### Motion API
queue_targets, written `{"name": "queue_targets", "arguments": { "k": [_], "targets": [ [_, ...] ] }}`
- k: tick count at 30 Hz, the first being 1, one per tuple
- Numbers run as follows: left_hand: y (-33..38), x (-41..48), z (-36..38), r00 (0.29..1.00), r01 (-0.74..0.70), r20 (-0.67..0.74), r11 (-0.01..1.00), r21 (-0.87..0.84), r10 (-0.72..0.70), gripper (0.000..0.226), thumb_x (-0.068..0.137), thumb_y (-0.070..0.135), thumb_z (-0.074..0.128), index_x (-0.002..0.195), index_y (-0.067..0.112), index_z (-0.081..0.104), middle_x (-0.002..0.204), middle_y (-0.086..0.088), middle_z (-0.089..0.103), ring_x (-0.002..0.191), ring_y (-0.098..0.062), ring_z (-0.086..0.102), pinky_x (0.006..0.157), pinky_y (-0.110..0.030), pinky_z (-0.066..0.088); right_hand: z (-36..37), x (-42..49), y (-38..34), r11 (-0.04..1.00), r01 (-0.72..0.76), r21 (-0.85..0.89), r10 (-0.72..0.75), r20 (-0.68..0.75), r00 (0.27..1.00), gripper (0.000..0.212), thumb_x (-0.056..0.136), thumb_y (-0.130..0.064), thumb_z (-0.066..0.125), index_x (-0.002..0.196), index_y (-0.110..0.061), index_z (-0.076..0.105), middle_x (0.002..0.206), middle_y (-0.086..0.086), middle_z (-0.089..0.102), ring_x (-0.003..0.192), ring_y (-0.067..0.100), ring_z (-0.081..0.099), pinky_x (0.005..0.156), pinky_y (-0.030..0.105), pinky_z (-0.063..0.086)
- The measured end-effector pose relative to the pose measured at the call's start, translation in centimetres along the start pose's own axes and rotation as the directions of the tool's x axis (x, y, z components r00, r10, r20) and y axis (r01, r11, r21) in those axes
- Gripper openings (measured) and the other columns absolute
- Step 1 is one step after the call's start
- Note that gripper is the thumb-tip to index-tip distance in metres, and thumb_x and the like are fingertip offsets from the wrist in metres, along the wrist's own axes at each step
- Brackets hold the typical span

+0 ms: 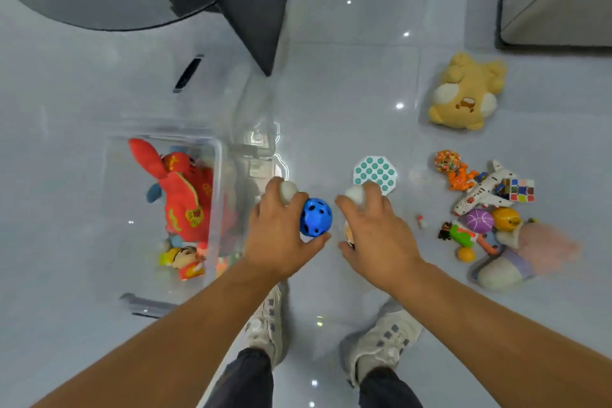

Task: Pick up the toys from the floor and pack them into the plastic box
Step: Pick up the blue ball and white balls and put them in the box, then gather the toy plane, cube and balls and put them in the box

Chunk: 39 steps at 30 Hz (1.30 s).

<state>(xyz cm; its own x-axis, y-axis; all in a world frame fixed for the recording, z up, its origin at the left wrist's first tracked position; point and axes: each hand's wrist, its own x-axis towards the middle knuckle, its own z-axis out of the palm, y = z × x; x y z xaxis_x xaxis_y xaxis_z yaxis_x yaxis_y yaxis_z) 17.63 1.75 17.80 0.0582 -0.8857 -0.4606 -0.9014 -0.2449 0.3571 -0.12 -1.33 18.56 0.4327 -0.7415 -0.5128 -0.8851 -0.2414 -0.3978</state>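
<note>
My left hand (281,228) grips a blue ball with black holes (315,217), held just right of the clear plastic box (218,156). My right hand (374,232) closes over a small doll-like toy (348,234), mostly hidden under the palm. Inside the box lie a red plush (183,195) and a small figure doll (182,260). On the floor to the right sits a heap of toys: a white plane (483,190), a colour cube (521,190), a purple ball (478,220) and a pale plush (516,258). A yellow plush (463,93) lies farther back.
A teal-dotted octagonal pad (374,174) lies just beyond my right hand. The box lid (258,142) lies beside the box. A dark round table base (255,20) stands at the back left, grey furniture (549,10) at the back right. My shoes (381,338) are below my hands.
</note>
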Motion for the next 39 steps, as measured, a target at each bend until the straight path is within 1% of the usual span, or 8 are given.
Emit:
{"name": "queue_targets", "arguments": {
  "k": [9,12,15,20,24,29,34,39],
  "targets": [
    [-20.1,-6.5,-6.1,0.953,0.295,-0.101,0.953,0.073,-0.287,0.061,0.065,0.05,0.076,0.118,0.029,0.053,0.144,-0.012,0.025,0.123,-0.035,0.039,0.094,-0.048,0.042,4.2,6.7,-19.4,0.971,0.232,-0.067,-0.23,0.033,0.973,0.066,0.078,-0.031,0.069,0.135,-0.027,0.035,0.138,0.014,0.026,0.114,0.032,0.042,0.071,0.038,0.051],
    [-25.8,-7.0,-5.6,0.941,0.339,-0.043,0.934,0.112,-0.336,0.068,0.067,0.052,0.075,0.126,0.028,0.052,0.146,-0.014,0.024,0.125,-0.036,0.039,0.094,-0.048,0.042,7.3,9.1,-24.1,0.963,0.268,-0.041,-0.266,0.035,0.963,0.067,0.075,-0.038,0.074,0.132,-0.029,0.038,0.136,0.012,0.027,0.115,0.032,0.042,0.075,0.041,0.052],
    [-29.5,-7.1,-4.4,0.919,0.376,0.071,0.915,0.144,-0.389,0.084,0.071,0.053,0.074,0.143,0.034,0.035,0.151,-0.013,0.015,0.131,-0.035,0.032,0.097,-0.048,0.042,11.1,10.7,-27.1,0.952,0.304,0.044,-0.307,0.072,0.949,0.071,0.072,-0.038,0.076,0.133,-0.03,0.04,0.135,0.012,0.029,0.116,0.034,0.042,0.08,0.044,0.054],
    [-31.9,-7.4,-3.2,0.85,0.464,0.21,0.876,0.133,-0.482,0.098,0.077,0.05,0.071,0.152,0.038,0.01,0.159,-0.014,0.0,0.142,-0.036,0.018,0.103,-0.052,0.039,15.7,11.4,-27.7,0.96,0.236,0.153,-0.271,0.276,0.922,0.065,0.072,-0.035,0.077,0.131,-0.029,0.051,0.141,0.008,0.027,0.121,0.034,0.036,0.099,0.045,0.044],
    [-29.7,-7.2,-2.8,0.874,0.472,0.099,0.879,0.068,-0.476,0.081,0.085,0.037,0.063,0.152,0.033,0.016,0.16,-0.015,0.006,0.143,-0.037,0.02,0.105,-0.052,0.038,15.2,9.8,-25.2,0.961,0.218,0.172,-0.258,0.262,0.93,0.037,0.082,-0.026,0.064,0.119,-0.025,0.062,0.129,0.01,0.042,0.118,0.034,0.04,0.094,0.043,0.046],
    [-20.9,-4.6,-3.3,0.972,0.231,-0.019,0.972,-0.033,-0.232,0.072,0.085,0.038,0.059,0.149,0.028,0.028,0.156,-0.021,0.02,0.138,-0.041,0.028,0.099,-0.055,0.042,10.4,6.5,-18.3,0.984,0.142,0.108,-0.161,0.198,0.967,0.027,0.087,-0.021,0.056,0.113,-0.017,0.063,0.119,0.006,0.05,0.112,0.026,0.044,0.088,0.041,0.049],
    [-9.1,-0.5,-1.6,0.997,0.077,0.028,0.996,-0.046,-0.075,0.073,0.087,0.036,0.059,0.151,0.024,0.025,0.158,-0.02,0.016,0.142,-0.038,0.022,0.108,-0.052,0.036,6.2,2.2,-6.2,0.999,-0.02,0.027,0.013,0.25,0.968,0.03,0.089,-0.017,0.051,0.116,-0.018,0.062,0.12,0.009,0.052,0.112,0.029,0.046,0.09,0.04,0.048],
    [2.5,2.3,4.0,0.983,-0.007,0.186,0.997,0.071,-0.006,0.075,0.091,0.042,0.053,0.153,0.031,0.013,0.162,-0.011,0.003,0.147,-0.032,0.014,0.112,-0.048,0.03,4.5,-2.2,5.9,0.975,-0.222,0.027,0.21,0.239,0.948,0.042,0.089,-0.018,0.051,0.131,-0.02,0.05,0.13,0.01,0.045,0.117,0.031,0.042,0.093,0.043,0.047]
  ]
}}
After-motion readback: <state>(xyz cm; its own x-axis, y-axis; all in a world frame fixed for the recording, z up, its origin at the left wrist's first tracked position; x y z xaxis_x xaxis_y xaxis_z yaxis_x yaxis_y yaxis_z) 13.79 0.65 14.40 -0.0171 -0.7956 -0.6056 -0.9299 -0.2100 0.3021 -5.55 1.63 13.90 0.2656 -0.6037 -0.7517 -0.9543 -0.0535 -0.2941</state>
